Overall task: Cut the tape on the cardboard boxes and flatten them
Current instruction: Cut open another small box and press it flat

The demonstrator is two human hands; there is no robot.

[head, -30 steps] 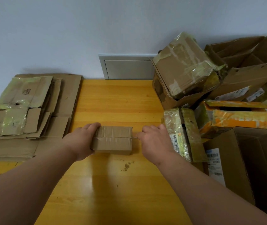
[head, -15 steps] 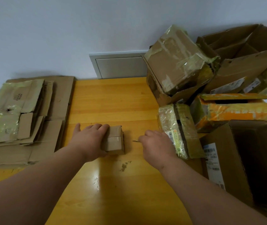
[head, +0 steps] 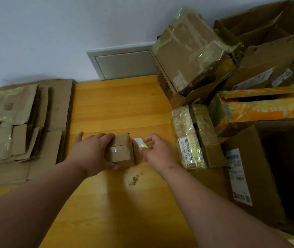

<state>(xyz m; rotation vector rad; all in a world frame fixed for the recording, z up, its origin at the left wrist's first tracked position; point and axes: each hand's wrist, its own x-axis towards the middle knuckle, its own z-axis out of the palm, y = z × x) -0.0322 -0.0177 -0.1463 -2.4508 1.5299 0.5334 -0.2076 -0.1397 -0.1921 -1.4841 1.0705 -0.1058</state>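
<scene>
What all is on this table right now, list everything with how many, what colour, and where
small box: one, brown, taped, table centre, under the left hand
cutter: one, yellow and white, blade end towards the small box
flattened cardboard: a stack, brown, some with greenish tape, left edge of the table
taped boxes: a pile of several, brown, one orange, right side
open box: one, brown, white label, near right
crumbs: a small patch, brown, near the small box
table: one, yellow wood
wall panel: one, grey, behind the table
left hand: grips the small box
right hand: pinches the cutter
</scene>
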